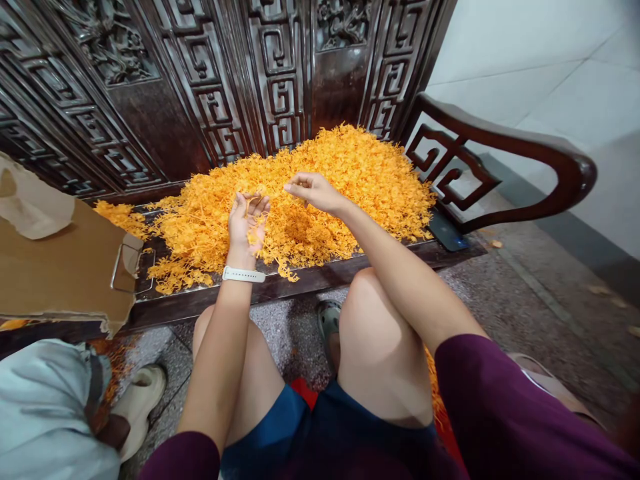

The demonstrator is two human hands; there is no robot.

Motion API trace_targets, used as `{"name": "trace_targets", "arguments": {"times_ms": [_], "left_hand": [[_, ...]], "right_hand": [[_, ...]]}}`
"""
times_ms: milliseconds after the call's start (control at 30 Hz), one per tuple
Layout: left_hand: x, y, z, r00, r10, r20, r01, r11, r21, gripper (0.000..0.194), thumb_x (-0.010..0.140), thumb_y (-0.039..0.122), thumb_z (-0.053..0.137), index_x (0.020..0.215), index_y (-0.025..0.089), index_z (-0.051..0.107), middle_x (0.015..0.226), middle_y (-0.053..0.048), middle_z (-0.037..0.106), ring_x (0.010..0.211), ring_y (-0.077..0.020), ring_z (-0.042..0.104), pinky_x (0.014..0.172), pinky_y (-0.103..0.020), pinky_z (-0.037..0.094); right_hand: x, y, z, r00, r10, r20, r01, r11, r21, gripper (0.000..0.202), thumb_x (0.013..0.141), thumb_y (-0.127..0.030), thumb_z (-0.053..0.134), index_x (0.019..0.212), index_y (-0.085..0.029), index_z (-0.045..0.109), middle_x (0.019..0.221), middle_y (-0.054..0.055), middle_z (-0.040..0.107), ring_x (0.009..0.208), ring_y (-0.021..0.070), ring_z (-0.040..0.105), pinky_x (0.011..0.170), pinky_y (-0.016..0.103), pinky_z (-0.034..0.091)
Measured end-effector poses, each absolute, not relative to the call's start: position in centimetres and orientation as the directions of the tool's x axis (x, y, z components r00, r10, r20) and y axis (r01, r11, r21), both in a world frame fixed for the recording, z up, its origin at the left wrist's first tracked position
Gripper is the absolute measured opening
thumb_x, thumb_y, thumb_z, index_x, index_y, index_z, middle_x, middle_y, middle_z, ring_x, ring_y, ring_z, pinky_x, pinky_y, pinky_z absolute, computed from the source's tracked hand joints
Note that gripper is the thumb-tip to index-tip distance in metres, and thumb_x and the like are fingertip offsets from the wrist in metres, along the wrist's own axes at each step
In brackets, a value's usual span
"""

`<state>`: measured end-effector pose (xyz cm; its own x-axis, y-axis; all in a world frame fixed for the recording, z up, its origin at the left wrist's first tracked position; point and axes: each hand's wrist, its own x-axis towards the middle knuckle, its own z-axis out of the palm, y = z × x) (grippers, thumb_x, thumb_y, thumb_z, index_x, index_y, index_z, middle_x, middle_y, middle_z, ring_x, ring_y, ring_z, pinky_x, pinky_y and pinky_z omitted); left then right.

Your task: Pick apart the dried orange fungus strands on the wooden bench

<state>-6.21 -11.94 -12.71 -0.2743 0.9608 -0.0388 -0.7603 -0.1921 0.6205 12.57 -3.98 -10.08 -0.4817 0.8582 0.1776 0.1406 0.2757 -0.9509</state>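
Note:
A large pile of orange stringy plastic-looking pieces (360, 173) covers much of a dark wooden bench seat (330, 273). My left hand (249, 220), with a white band on its wrist, is turned palm up over the front left of the pile. Its fingers curl around a few orange strands (257, 233), some trailing across the palm. To its right, my right hand (317, 192) hovers over the middle of the heap, thumb and index finger pinched together. Whatever lies between those fingertips is too small to make out. A small gap separates the two hands.
Behind the pile rises a carved wooden backrest (200, 80). A curved armrest (530, 153) bounds the right, beside a dark phone-like slab (447, 229). On the left stands a cardboard piece (65, 260) near a metal wire loop (131, 268). Another person's pale trouser leg (50, 407) is at lower left.

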Motion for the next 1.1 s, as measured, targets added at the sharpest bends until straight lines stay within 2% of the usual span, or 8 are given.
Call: {"name": "trace_targets", "arguments": {"times_ms": [100, 200, 300, 400, 600, 733, 933, 1100], "left_hand": [[-6.3, -11.9, -12.6, -0.277, 0.959, -0.065, -0.765, -0.179, 0.618, 0.026, 0.107, 0.034, 0.058, 0.086, 0.02, 0.063, 0.082, -0.001, 0.077, 0.08, -0.0153, 0.078, 0.081, -0.029, 0.059], [-6.3, -12.0, -12.4, -0.278, 0.958, -0.07, -0.764, -0.176, 0.621, 0.025, 0.105, 0.036, 0.062, 0.086, 0.02, 0.064, 0.083, -0.001, 0.077, 0.08, -0.015, 0.077, 0.08, -0.028, 0.059], [-6.3, -12.0, -12.4, -0.281, 0.957, -0.065, -0.764, -0.182, 0.619, 0.023, 0.101, 0.035, 0.069, 0.085, 0.02, 0.064, 0.082, 0.0, 0.076, 0.078, -0.0151, 0.077, 0.079, -0.028, 0.058], [-6.2, -11.9, -12.5, -0.274, 0.961, -0.041, -0.764, -0.192, 0.616, 0.023, 0.098, 0.036, 0.073, 0.084, 0.019, 0.064, 0.081, 0.0, 0.075, 0.077, -0.0144, 0.076, 0.077, -0.027, 0.058], [-6.2, -11.9, -12.6, -0.287, 0.957, -0.033, -0.759, -0.206, 0.617, 0.024, 0.097, 0.037, 0.073, 0.083, 0.02, 0.063, 0.079, 0.001, 0.073, 0.076, -0.0141, 0.075, 0.076, -0.028, 0.058], [-6.1, -12.0, -12.4, -0.285, 0.958, -0.042, -0.783, -0.208, 0.586, 0.025, 0.1, 0.036, 0.068, 0.082, 0.021, 0.064, 0.078, 0.001, 0.072, 0.081, -0.0156, 0.076, 0.082, -0.03, 0.06], [-6.0, -12.3, -12.6, -0.233, 0.973, -0.004, -0.808, -0.191, 0.558, 0.021, 0.092, 0.034, 0.079, 0.082, 0.021, 0.065, 0.081, 0.002, 0.075, 0.085, -0.0166, 0.077, 0.092, -0.033, 0.06], [-5.5, -12.4, -12.6, -0.235, 0.971, -0.041, -0.793, -0.167, 0.586, 0.02, 0.096, 0.034, 0.074, 0.083, 0.022, 0.065, 0.077, 0.005, 0.072, 0.077, -0.015, 0.076, 0.088, -0.033, 0.061]], "right_hand": [[12.6, -3.7, -10.4, -0.468, 0.866, 0.173, 0.139, 0.266, -0.954, 0.033, 0.097, -0.046, 0.072, 0.083, -0.017, 0.066, 0.063, -0.005, 0.044, 0.056, 0.009, 0.042, 0.051, 0.023, 0.038], [12.6, -3.6, -10.5, -0.467, 0.868, 0.17, 0.17, 0.276, -0.946, 0.039, 0.1, -0.05, 0.067, 0.081, -0.017, 0.067, 0.058, -0.006, 0.037, 0.053, 0.0093, 0.036, 0.05, 0.024, 0.037], [12.5, -3.9, -10.4, -0.465, 0.873, 0.146, 0.186, 0.257, -0.948, 0.05, 0.099, -0.058, 0.065, 0.069, -0.02, 0.055, 0.057, -0.007, 0.03, 0.051, 0.0084, 0.029, 0.047, 0.024, 0.033], [12.4, -4.1, -10.1, -0.482, 0.867, 0.129, 0.178, 0.241, -0.954, 0.058, 0.098, -0.063, 0.063, 0.065, -0.022, 0.042, 0.059, -0.006, 0.031, 0.051, 0.0078, 0.028, 0.046, 0.024, 0.029], [12.6, -4.3, -9.8, -0.532, 0.844, 0.059, 0.12, 0.145, -0.982, 0.058, 0.097, -0.065, 0.065, 0.069, -0.023, 0.037, 0.063, -0.006, 0.031, 0.051, 0.0078, 0.026, 0.045, 0.024, 0.023], [13.0, -4.5, -9.6, -0.562, 0.827, 0.015, 0.139, 0.112, -0.984, 0.055, 0.091, -0.062, 0.074, 0.069, -0.021, 0.044, 0.065, -0.005, 0.034, 0.053, 0.0073, 0.028, 0.046, 0.023, 0.026], [12.7, -4.3, -10.3, -0.524, 0.851, 0.031, 0.14, 0.122, -0.983, 0.064, 0.092, -0.065, 0.071, 0.062, -0.023, 0.033, 0.059, -0.007, 0.027, 0.051, 0.0076, 0.029, 0.048, 0.024, 0.036], [12.4, -4.0, -10.8, -0.434, 0.901, 0.023, 0.073, 0.061, -0.995, 0.059, 0.095, -0.068, 0.064, 0.065, -0.023, 0.04, 0.059, -0.003, 0.045, 0.052, 0.0101, 0.044, 0.049, 0.026, 0.042]]}}
